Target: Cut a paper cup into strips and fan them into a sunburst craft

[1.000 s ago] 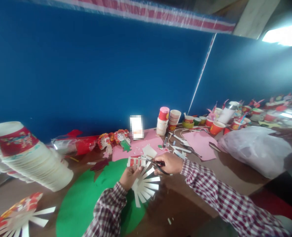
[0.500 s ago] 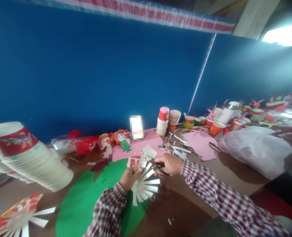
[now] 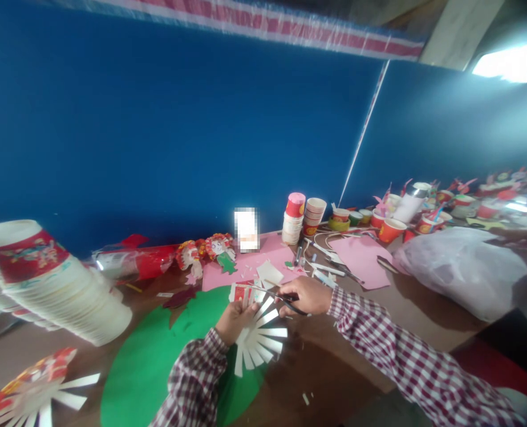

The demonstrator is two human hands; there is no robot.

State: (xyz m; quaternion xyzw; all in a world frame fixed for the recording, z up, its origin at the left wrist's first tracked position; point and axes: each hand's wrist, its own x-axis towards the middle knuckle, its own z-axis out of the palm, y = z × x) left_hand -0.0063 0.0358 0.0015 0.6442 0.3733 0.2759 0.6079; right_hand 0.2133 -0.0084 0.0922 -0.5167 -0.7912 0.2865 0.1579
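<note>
Above the right edge of a green sheet (image 3: pixel 143 367), the left hand (image 3: pixel 234 320) pinches a cut paper cup (image 3: pixel 252 339) between thumb and fingers, its white strips fanned out below. The right hand (image 3: pixel 307 295) has its fingers wrapped around the handles of the scissors (image 3: pixel 274 293), whose blades point left across the cup's red-printed strips, just beyond the left fingertips; how wide they stand apart is too small to tell.

The likeliest trouble is a nick, since the blades lie so near the pinching thumb. A cut angled too low could also sever a strip at its root, and loose strips may bend or overlap in the blades' path.

Beyond the blades, a white paper piece (image 3: pixel 270 273) and a pink sheet (image 3: pixel 267 246) crowd the far side. Leftward, a leaning stack of cups (image 3: pixel 70 284) borders the green sheet; rightward, a plastic bag (image 3: pixel 459 270) stands well apart. The freest room is nearer the person, where brown tabletop (image 3: pixel 335 373) carries only small scraps (image 3: pixel 306 398).
</note>
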